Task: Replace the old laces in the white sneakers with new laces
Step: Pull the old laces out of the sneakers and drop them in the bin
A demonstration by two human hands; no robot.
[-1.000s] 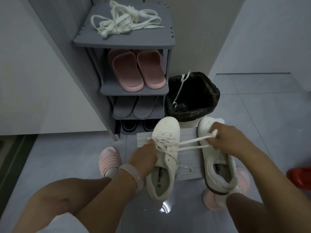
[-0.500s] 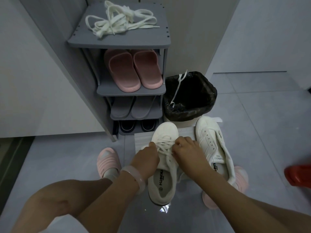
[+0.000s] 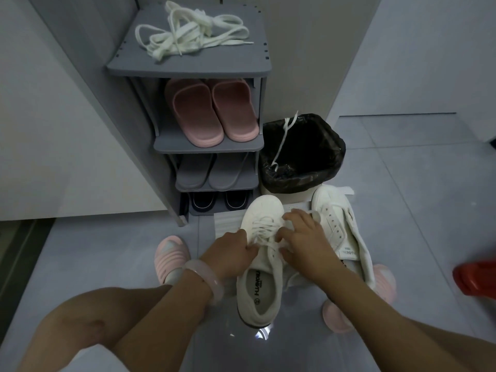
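Laced sneaker (image 3: 261, 267) — smooth white upper, rounded toe, dark sole edge — on the grey tiled floor (image 3: 429, 210), partly over a ribbed white sheet (image 3: 226, 224). Left hand (image 3: 232, 253), translucent pink bangle (image 3: 205, 275) at its wrist, pinches the flat woven lace (image 3: 264, 228) at the sneaker's left side; right hand (image 3: 303, 242) arches over the lacing with fingers curled, its grip not discernible. Just right of this sneaker lies the second sneaker (image 3: 341, 226), eyelets bare. Beyond it: a bin (image 3: 302, 154) lined with crinkled black plastic, one lace (image 3: 284, 135) draped over its rim. Left of the bin — a grey shoe rack (image 3: 188, 67) bearing tangled laces (image 3: 194, 30) on top and pink slippers (image 3: 209, 111) below.
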